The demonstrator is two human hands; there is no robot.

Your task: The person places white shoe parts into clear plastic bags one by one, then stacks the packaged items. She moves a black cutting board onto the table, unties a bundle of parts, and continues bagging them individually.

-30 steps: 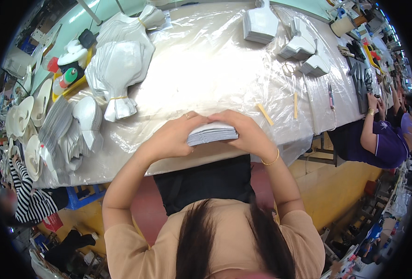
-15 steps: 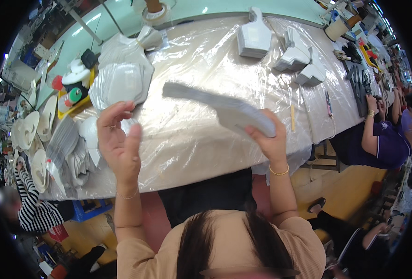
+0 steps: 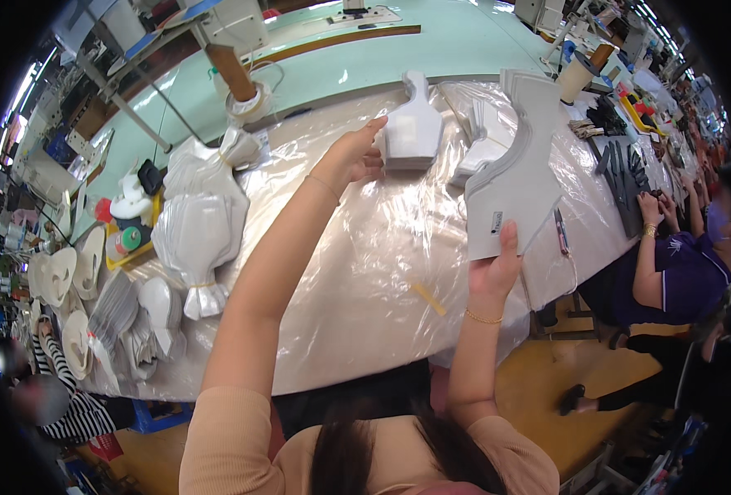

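My right hand (image 3: 496, 271) grips the lower end of a stack of thin grey cut pieces (image 3: 510, 177). The thumb lies on the top piece next to a small dark printed label, and the curved stack stands up from my hand. My left hand (image 3: 357, 155) stretches far over the table, fingers apart and nothing in them. Its fingertips are at the left side of a bottle-shaped stack of white cut pieces (image 3: 415, 128); whether they touch it I cannot tell. Partly behind the held stack lies another pile of white pieces (image 3: 485, 136).
Plastic film covers the table (image 3: 340, 272). Tied white stacks (image 3: 200, 219) and a yellow tray (image 3: 122, 257) with bottles stand at left. A yellow strip (image 3: 428, 299) and a pen (image 3: 561, 233) lie near the right hand. A co-worker in purple (image 3: 679, 264) sits at right.
My left hand has moved from the left side of the table forward and right to the white stack. My right hand has turned the grey stack from lying crosswise to pointing away.
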